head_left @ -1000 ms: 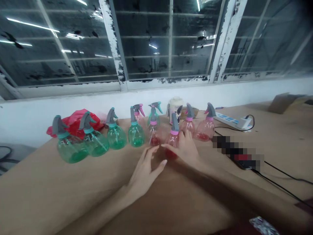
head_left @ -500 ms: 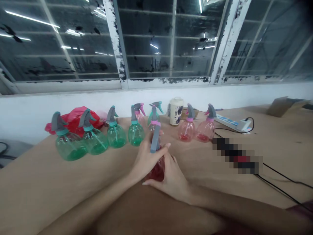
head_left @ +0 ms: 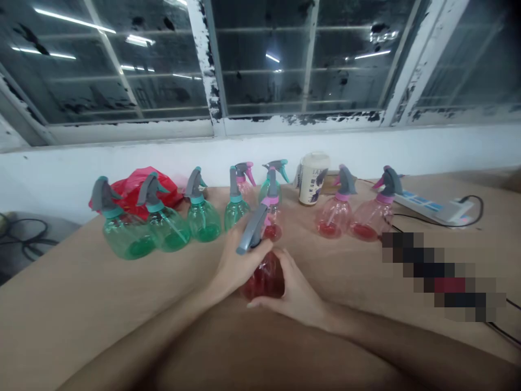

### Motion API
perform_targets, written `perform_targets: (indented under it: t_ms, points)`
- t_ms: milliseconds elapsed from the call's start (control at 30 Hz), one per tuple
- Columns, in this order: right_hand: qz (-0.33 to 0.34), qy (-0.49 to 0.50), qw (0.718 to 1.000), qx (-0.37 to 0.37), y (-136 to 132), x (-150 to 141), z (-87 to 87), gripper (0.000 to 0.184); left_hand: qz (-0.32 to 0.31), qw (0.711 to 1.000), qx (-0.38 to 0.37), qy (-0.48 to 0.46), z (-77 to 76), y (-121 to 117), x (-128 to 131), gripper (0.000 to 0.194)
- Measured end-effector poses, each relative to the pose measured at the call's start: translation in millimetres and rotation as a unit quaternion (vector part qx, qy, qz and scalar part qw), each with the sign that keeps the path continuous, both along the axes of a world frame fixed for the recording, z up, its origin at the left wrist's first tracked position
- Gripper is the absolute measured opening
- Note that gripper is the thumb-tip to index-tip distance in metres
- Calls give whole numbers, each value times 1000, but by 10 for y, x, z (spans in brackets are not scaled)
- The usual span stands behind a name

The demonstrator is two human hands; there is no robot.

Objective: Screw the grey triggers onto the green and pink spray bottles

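Close in front of me is a pink spray bottle [head_left: 265, 278] with dark red liquid in it, held in both hands. My left hand [head_left: 234, 266] is closed around its neck, just under the grey trigger head [head_left: 253, 225]. Curved about the right side of the round body is my right hand [head_left: 303, 298], its thumb low at the front and its fingers higher up. The left fingers' far side is hidden. Directly behind stands another pink spray bottle [head_left: 273, 232], partly covered by the held one.
Several green spray bottles [head_left: 205, 222] line up at the left before a red plastic bag [head_left: 138, 187]. Two pink bottles [head_left: 334, 214] stand right. A paper cup [head_left: 313, 182], a power strip [head_left: 427, 206] with cables, and a blurred-out dark object [head_left: 443, 277] are beyond.
The grey trigger head has swung so its near end points further left. Both hands keep their hold on the bottle. My view has shifted, and things on the table appear larger.
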State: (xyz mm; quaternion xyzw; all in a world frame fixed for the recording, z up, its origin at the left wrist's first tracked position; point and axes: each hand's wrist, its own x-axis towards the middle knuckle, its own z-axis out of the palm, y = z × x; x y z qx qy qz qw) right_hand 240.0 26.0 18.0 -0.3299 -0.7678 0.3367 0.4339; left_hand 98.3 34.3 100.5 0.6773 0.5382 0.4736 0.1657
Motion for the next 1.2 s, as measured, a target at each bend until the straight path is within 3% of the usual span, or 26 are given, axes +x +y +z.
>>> perform_targets:
  t_ms: [200,500,633,833,1033,1200]
  points:
    - [14,6,998,-60,-37,13,-22,86,-62,998,-10,9,68,-13,-6,11]
    - [-25,-17,999,-31,-28,5,-5,83,-64,998,-2,-11,124,7,62,12]
    - [-30,-19,999,-31,-27,6,-3,83,-66,998,9,-10,89,30,56,6]
    - [-28,-23,999,-24,-15,21,-14,81,-39,999,18,0,-38,72,14,13]
    - [-18,-30,999,-23,-14,47,-17,87,-54,999,-4,-9,-1,41,38,32]
    - [-16,-28,999,-17,-9,45,-21,84,-72,997,-16,-35,-15,59,28,28]
